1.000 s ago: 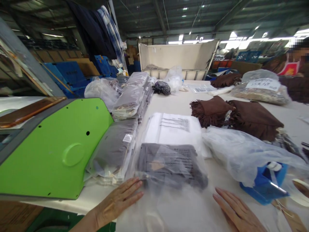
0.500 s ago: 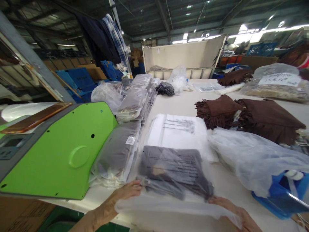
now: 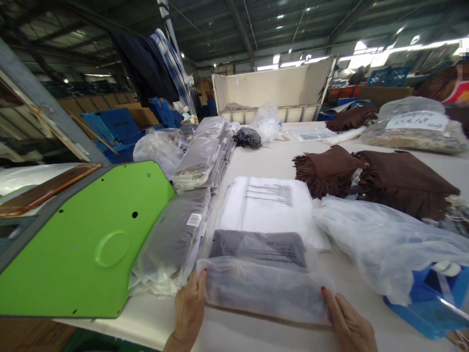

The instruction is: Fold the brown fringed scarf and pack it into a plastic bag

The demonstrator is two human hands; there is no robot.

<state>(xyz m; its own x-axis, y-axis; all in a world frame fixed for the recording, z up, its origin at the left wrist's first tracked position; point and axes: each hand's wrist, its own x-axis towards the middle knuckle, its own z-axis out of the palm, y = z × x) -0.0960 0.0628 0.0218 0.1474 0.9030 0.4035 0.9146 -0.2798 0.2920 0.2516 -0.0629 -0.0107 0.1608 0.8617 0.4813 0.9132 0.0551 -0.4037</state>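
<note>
A clear plastic bag [image 3: 264,286] with a dark grey folded item [image 3: 256,247] inside lies before me, its near part folded over the item. My left hand [image 3: 190,303] pinches the bag's left near corner. At the right near corner, my right hand [image 3: 346,315] lies with its fingers stretched out against the plastic. Beyond the grey item is a stack of white printed bags [image 3: 269,203]. Bagged grey items [image 3: 170,234] with a barcode label rest to the left of the bag.
A green machine panel [image 3: 91,244] stands at the left. On the right are brown fringed pieces [image 3: 403,178], crumpled clear plastic [image 3: 381,234] and a blue holder [image 3: 432,298]. More bagged items [image 3: 200,156] are piled farther back on the white table [image 3: 256,159].
The near flap of the bag has been folded away from me over the grey item. My left hand has closed on the corner, and the right hand's fingers have straightened. The view has shifted slightly.
</note>
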